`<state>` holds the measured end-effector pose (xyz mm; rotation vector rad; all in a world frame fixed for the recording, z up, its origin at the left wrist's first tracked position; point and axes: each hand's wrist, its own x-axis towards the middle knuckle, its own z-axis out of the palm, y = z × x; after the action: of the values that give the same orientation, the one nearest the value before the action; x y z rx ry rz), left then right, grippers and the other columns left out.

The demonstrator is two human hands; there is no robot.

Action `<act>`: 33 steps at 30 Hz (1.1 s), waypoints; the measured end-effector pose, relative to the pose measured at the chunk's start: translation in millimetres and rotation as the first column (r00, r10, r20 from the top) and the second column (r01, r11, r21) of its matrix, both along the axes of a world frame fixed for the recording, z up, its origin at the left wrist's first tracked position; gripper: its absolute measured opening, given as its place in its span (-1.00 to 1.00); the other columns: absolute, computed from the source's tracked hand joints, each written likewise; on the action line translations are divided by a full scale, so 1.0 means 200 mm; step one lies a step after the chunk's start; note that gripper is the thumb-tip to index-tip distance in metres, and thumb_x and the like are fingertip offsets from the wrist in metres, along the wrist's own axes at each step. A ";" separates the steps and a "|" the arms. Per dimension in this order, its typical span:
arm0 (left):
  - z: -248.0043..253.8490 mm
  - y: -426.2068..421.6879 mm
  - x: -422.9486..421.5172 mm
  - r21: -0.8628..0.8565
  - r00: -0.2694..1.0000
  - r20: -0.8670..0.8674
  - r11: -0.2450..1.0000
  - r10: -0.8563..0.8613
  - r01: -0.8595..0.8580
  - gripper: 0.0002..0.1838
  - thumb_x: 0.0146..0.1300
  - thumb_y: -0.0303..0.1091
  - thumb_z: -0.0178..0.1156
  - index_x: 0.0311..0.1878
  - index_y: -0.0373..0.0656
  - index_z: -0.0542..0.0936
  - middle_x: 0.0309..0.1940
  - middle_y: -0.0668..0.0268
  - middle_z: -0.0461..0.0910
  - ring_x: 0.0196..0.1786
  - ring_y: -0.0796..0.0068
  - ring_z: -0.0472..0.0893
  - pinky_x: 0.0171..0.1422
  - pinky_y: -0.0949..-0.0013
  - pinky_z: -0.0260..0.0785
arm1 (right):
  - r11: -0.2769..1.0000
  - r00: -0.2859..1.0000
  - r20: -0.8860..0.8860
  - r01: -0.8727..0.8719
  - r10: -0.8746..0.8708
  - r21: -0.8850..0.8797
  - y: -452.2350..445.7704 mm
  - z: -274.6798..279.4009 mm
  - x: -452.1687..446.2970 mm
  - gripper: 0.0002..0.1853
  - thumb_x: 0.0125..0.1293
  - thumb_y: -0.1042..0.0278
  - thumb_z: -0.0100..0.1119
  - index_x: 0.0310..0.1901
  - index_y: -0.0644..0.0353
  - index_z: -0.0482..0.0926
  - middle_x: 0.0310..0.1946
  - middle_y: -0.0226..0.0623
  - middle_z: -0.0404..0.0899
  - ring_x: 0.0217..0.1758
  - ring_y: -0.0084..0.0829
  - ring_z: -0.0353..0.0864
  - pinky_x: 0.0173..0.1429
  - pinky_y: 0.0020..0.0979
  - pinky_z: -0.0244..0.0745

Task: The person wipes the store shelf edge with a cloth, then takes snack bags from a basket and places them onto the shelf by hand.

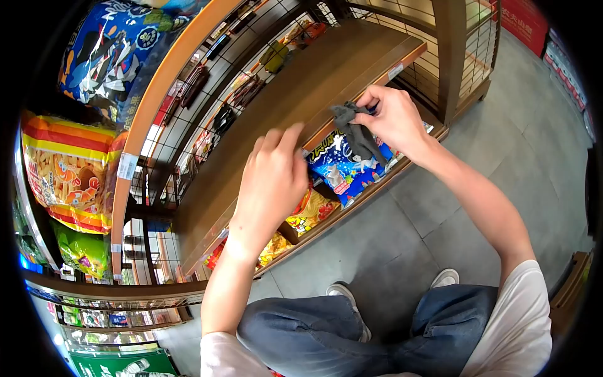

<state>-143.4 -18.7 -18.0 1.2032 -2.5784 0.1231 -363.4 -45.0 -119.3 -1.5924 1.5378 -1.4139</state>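
Observation:
My right hand (397, 120) pinches a dark grey cloth (359, 135) at the front edge of the brown shelf (326, 85). The cloth hangs down in front of a blue snack bag (345, 164) on the level below and covers part of it. Over the left part of the same shelf is my left hand (273, 179), its fingers stretched out and slightly blurred, with nothing seen in them. Whether its fingertips touch the board, I cannot tell.
Yellow snack bags (311, 212) lie on the bottom level beside the blue one. Large bags, one blue (116, 56) and one orange-yellow (72, 173), fill shelves at left. A wire grid (201, 81) backs the shelf. Grey floor tiles (483, 169) extend to the right.

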 end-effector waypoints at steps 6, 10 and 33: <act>-0.05 -0.29 -0.51 0.014 0.952 -0.108 0.958 -0.285 0.288 -0.59 0.27 -0.52 -0.02 0.15 -0.32 0.59 -0.08 -0.11 0.63 -0.01 -0.16 0.62 0.13 0.02 0.48 | 0.998 0.996 -0.069 0.053 -0.056 -0.044 0.02 0.03 0.00 -0.79 0.07 0.43 0.39 -0.26 0.30 0.68 -0.33 -0.02 0.73 -0.23 0.03 0.72 -0.12 -0.12 0.58; -0.08 -0.42 -0.69 0.100 0.983 0.019 0.979 -0.181 0.178 -0.53 0.16 -0.44 0.03 0.16 -0.22 0.65 0.00 -0.14 0.64 -0.02 -0.10 0.68 0.15 0.08 0.53 | 0.999 0.995 -0.092 0.047 -0.049 -0.019 -0.01 -0.02 -0.02 -0.76 0.06 0.41 0.40 -0.24 0.32 0.68 -0.34 0.00 0.72 -0.21 0.06 0.71 -0.09 -0.11 0.59; -0.12 -0.62 -0.71 0.519 0.978 -0.194 0.837 -0.082 0.173 -0.47 0.05 -0.56 -0.11 0.06 -0.31 0.70 -0.15 0.05 0.73 -0.09 0.33 0.63 0.15 0.33 0.44 | 0.995 0.988 0.120 0.095 -0.099 0.038 -0.07 -0.03 -0.27 -0.69 0.01 0.39 0.55 -0.22 0.34 0.73 -0.38 -0.16 0.73 -0.30 -0.40 0.72 -0.12 -0.34 0.61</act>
<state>-285.2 -143.2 -41.5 1.1332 -2.6095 -0.7447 -416.7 -59.3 -125.2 -1.4023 1.5774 -1.5013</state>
